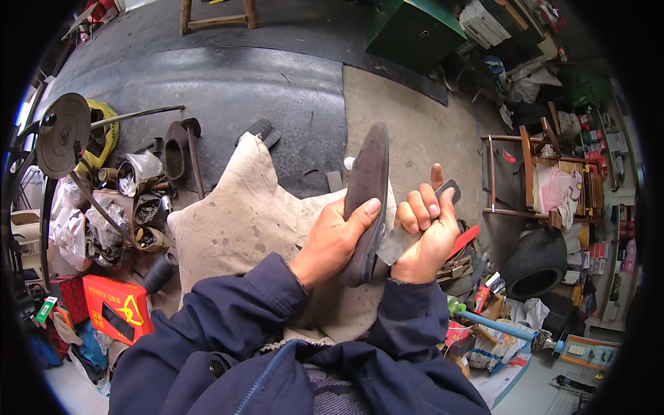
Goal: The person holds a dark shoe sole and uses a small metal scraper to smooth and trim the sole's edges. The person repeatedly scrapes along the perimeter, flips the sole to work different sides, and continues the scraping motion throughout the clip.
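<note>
A dark brown suede-looking shoe (pixel 366 169) stands nearly on end over my lap, its dark sole edge facing right. My left hand (pixel 330 242) is closed round its middle, with the thumb pressed across the upper near the sole. In my right hand (pixel 427 238) is a flat metal blade (pixel 394 246), probably a cobbler's knife. The fingers wrap it while the index finger points up. One end of the blade lies at the sole's lower right edge; the other end sticks out past my thumb. A stained beige apron (pixel 228 225) covers my knees.
At left are a machine's round handwheel (pixel 63 135), bags of odds and ends, a dark thread spool (pixel 160 273) and a red box (pixel 117 308) with a phone-like black object on it. A tyre (pixel 536 263) and a small wooden chair (pixel 529 173) stand right. A green chest (pixel 415 38) is ahead.
</note>
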Tool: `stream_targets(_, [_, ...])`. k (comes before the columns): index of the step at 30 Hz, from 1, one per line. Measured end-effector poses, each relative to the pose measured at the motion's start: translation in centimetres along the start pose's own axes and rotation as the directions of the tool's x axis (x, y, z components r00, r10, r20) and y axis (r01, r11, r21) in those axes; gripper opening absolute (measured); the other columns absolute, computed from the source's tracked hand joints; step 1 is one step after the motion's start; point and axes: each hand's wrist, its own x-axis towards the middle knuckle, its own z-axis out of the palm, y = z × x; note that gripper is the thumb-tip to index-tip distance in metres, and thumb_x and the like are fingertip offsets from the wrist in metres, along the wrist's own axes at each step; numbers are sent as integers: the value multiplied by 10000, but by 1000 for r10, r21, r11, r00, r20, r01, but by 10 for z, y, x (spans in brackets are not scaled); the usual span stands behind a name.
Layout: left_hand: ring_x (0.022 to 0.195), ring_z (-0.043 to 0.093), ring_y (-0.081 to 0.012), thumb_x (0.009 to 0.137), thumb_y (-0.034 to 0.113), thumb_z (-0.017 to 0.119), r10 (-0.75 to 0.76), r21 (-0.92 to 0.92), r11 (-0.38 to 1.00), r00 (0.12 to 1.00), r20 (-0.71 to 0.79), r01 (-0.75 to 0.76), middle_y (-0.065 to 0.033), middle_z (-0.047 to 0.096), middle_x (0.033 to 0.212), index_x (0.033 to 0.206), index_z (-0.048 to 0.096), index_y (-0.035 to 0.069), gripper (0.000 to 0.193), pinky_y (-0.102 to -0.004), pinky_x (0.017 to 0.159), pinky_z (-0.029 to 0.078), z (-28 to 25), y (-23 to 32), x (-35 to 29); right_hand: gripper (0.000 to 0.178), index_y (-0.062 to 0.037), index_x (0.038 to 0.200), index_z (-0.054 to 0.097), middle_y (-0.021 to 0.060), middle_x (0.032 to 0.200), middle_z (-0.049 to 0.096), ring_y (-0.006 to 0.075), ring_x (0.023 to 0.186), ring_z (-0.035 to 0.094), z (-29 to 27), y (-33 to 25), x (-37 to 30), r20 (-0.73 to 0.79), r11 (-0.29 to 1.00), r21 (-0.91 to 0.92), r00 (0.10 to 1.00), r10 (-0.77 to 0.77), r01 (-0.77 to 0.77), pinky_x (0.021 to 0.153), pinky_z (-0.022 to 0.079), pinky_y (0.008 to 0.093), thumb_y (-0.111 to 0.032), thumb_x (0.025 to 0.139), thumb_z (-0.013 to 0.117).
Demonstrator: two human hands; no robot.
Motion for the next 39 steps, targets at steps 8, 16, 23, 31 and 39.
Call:
stream_targets(8, [876, 580, -50, 1047, 323, 585, -7, -12, 1000, 1000, 1, 7, -11, 680, 1008, 1127, 657, -10, 349, -226, 777, 490, -1, -3, 2, 314, -34, 1287, 513, -46, 676, 323, 58, 508, 256, 1, 2, -1, 24, 1000, -8, 1000, -16, 17, 444, 279, 225, -265, 1109, 395])
stream_targets(16, [841, 584, -43, 1045, 314, 590, 8, -41, 999, 1000, 26, -7, 1, 681, 973, 1118, 663, 0, 330, -220, 741, 493, 1, -3, 0, 286, -47, 1293, 494, -63, 663, 301, 41, 502, 255, 3, 0, -1, 20, 996, -42, 997, 74, -73, 441, 260, 222, -243, 1088, 459])
stream_targets(23, [813, 578, -34, 1043, 318, 595, -25, -65, 998, 999, 35, 27, 10, 672, 953, 1112, 666, 6, 328, -215, 706, 489, -3, -4, 1, 251, -55, 1254, 509, -63, 660, 304, 43, 500, 258, 6, 3, -4, 42, 991, -30, 991, 128, -127, 439, 269, 225, -237, 1087, 463])
stream_targets(31, [809, 572, -31, 1040, 322, 599, -33, -26, 999, 999, 27, 34, 13, 666, 946, 1104, 660, 10, 324, -213, 698, 484, -1, -2, 0, 227, -61, 1227, 521, -67, 655, 307, 40, 488, 253, 8, 1, -6, 43, 988, -89, 991, 128, -123, 432, 261, 226, -228, 1081, 477])
stream_targets(39, [822, 571, -32, 1038, 327, 601, -46, -23, 999, 999, 28, 46, 13, 660, 958, 1117, 647, 17, 323, -217, 702, 483, -3, -1, -1, 187, -64, 1170, 545, -68, 649, 302, 38, 479, 248, 11, 2, -9, 53, 983, -125, 988, 144, -137, 432, 252, 225, -213, 1073, 487])
